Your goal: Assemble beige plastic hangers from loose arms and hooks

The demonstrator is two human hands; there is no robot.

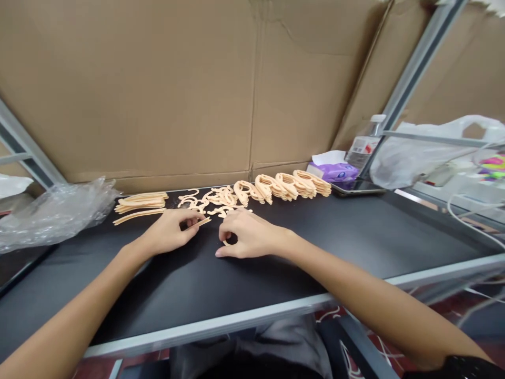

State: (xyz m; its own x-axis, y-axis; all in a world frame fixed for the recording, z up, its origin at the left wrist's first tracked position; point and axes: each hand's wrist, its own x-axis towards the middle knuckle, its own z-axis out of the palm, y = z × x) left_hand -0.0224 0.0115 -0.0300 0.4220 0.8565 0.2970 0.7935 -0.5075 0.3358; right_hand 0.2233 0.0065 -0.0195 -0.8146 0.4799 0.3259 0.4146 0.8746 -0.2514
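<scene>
I see my left hand (171, 231) pinching a thin strip (202, 222), its long axis pointing toward two o'clock; my right hand (246, 237) pinches a curved piece (226, 242) at three o'clock, just beside it on the worktop (355, 237).

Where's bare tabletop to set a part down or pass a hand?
Free: the black tabletop right of the right hand, up to the phone, and the near strip along the front edge. Crowded: the back, with straight strips, loose curved pieces, stacked pieces, and the plastic bag beyond the left hand.
</scene>
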